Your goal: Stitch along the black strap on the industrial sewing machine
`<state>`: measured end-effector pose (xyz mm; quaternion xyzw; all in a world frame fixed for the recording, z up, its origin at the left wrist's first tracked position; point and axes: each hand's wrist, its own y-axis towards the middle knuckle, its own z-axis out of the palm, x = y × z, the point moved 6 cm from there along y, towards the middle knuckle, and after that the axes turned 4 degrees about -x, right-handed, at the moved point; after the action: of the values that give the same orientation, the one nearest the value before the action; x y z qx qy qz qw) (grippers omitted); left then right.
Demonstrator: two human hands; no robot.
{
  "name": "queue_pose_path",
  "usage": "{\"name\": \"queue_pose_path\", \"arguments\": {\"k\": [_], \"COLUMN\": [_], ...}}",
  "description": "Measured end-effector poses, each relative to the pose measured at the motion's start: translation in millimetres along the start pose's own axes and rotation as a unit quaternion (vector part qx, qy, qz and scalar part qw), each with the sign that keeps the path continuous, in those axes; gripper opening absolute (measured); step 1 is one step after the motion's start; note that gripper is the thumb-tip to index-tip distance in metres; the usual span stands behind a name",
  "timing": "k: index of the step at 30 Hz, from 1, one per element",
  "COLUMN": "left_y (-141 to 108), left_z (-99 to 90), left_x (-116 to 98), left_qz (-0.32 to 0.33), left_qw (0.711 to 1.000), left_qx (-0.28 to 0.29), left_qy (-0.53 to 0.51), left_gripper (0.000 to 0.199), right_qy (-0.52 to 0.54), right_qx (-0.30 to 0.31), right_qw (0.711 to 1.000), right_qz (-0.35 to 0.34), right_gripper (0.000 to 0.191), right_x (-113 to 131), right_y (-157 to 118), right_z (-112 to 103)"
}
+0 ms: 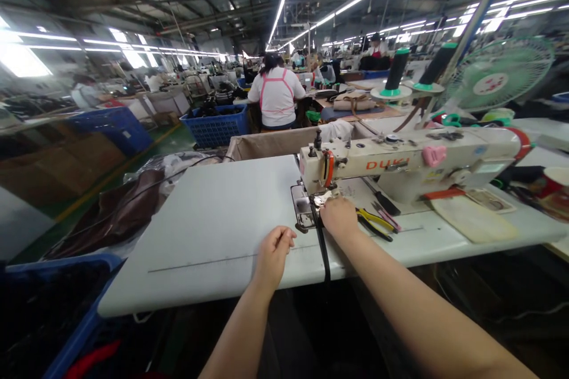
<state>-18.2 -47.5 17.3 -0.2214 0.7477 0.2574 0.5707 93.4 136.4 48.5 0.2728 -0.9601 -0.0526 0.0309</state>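
Note:
A long narrow black strap [325,254] runs from under the needle area of the sewing machine [382,160] down over the table's front edge. Close beside the presser foot, my right hand [340,218] is closed at the strap's right side, its fingertips partly hidden. My left hand [273,251] hovers over or rests on the white tabletop [213,213], left of the strap. Its fingers are curled together and nothing shows in them. Yellow-and-black pliers [376,225] lie just right of my right hand.
Behind the pliers lie a dark-handled tool [386,201] and small pink-handled snips [386,216]. A pale cloth [473,219] lies under the machine's right end. Thread cones [397,71] and a green fan [498,74] stand behind. A blue crate [84,331] is at lower left. A person [278,95] sits ahead.

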Motion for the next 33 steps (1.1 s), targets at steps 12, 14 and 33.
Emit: {"name": "queue_pose_path", "arguments": {"k": [12, 14, 33], "left_y": [27.5, 38.7, 87.3], "left_z": [35.8, 53.2, 31.8], "left_x": [-5.6, -16.9, -8.7], "left_qz": [0.142, 0.205, 0.1], "left_qw": [0.984, 0.962, 0.994], "left_qx": [0.071, 0.121, 0.021], "left_qy": [0.077, 0.132, 0.035], "left_gripper": [0.042, 0.055, 0.03], "right_qy": [0.144, 0.167, 0.033], "right_qx": [0.013, 0.016, 0.031], "right_qw": [0.989, 0.986, 0.995], "right_qz": [0.001, -0.011, -0.093], "right_gripper": [0.015, 0.015, 0.053], "right_x": [-23.6, -21.7, 22.2], "right_y": [-31.6, -40.1, -78.5], "right_z": [-30.0, -32.4, -5.8]}}
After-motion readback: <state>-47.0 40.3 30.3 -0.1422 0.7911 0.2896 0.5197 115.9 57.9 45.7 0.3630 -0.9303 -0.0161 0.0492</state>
